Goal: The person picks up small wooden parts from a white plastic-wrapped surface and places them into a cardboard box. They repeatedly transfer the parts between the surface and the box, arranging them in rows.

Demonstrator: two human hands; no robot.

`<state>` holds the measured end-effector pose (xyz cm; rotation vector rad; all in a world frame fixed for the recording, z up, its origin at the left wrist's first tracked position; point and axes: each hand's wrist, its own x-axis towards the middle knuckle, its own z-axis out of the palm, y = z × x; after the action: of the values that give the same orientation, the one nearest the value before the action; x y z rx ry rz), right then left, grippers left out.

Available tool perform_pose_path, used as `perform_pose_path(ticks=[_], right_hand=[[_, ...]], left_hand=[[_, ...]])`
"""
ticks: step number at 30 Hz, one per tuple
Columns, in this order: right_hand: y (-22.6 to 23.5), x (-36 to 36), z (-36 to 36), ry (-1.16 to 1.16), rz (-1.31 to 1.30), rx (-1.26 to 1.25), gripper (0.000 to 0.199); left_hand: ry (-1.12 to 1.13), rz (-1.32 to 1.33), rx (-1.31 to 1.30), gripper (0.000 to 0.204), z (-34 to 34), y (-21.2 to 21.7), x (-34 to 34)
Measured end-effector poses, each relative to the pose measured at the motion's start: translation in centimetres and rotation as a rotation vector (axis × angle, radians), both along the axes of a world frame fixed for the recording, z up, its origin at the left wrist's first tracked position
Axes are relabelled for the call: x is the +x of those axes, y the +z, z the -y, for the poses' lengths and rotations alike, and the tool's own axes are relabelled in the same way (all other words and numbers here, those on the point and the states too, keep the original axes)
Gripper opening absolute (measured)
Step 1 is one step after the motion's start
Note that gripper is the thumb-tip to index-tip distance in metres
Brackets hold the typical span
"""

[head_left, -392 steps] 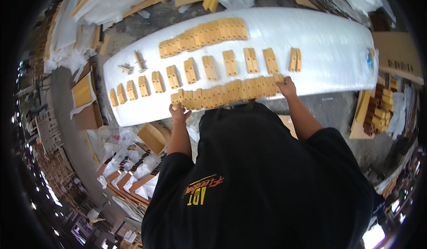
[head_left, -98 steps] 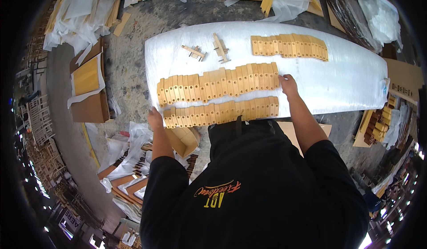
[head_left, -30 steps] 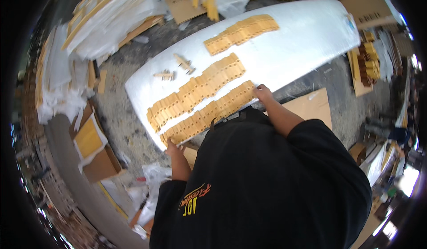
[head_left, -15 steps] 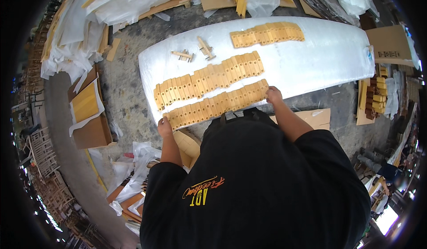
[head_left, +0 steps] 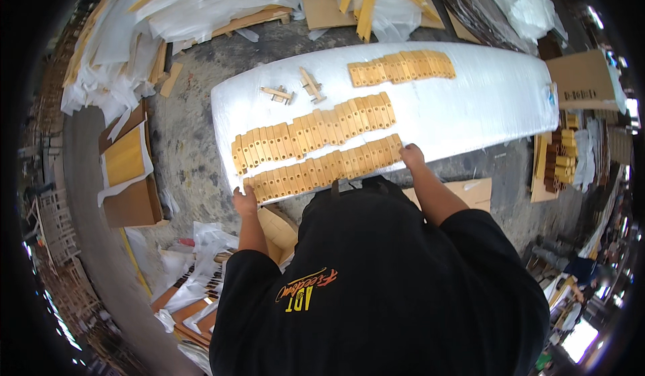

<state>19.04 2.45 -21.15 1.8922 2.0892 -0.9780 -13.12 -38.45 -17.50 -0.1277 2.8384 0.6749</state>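
A near row of small wooden blocks with drilled holes point(head_left: 322, 170) lies along the front edge of a table wrapped in white plastic point(head_left: 490, 111). At its left end is my left hand point(head_left: 245, 201), thumb and a finger spread beside the last block. My right hand point(head_left: 412, 156) has its fingers bent and closed against the block at the right end. Behind this row lies a second, slightly wavy row of like blocks point(head_left: 316, 129). A shorter row point(head_left: 403, 67) sits farther back.
Two small wooden clamp-like pieces point(head_left: 277, 95) rest at the table's far left. Cardboard point(head_left: 134, 201) stands left on the floor, with an open carton point(head_left: 279, 231) below the front edge. Plastic-covered wood point(head_left: 222, 7) is piled behind; stacked wooden bars point(head_left: 564, 161) lie right.
The view has tilted, so the table sits lower in the picture. My left fingers have parted at the row's left end; my right hand stays at the other end.
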Motion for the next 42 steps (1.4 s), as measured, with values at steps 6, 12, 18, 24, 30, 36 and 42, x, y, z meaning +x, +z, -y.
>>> perform_pose_path(ticks=[6,12,18,24,30,36,42], right_hand=[[2.3,2.2,0.7,0.013,0.046,0.15,0.044],[4.8,8.7,1.7,-0.253,0.098,0.078,0.038],[8.1,14.3,5.8,-0.579,-0.071,0.021,0.033],[8.3,18.9,8.9,-0.905,-0.202,0.044,0.027],[4.5,15.2,2.3,-0.643,-0.497,-0.155,0.026],[0.8,3.8,-9.0,0.131,-0.534,-0.186,0.025],[0.4,-6.5,-13.8,0.41,-0.348,-0.058,0.032]], left_hand=[[-0.19,-0.242,0.275,0.017,-4.5,0.4,-2.8],[-0.48,0.099,0.333,0.031,-24.0,-0.4,-4.9],[-0.612,0.4,-0.029,0.054,-33.2,-1.8,-7.4],[-0.725,0.281,0.039,0.053,-33.9,-1.1,-6.2],[-0.414,0.549,0.772,0.023,-27.5,2.1,-0.3],[0.023,0.898,1.189,0.024,-24.7,6.7,13.9],[0.175,0.666,1.135,0.03,-24.9,9.3,23.1]])
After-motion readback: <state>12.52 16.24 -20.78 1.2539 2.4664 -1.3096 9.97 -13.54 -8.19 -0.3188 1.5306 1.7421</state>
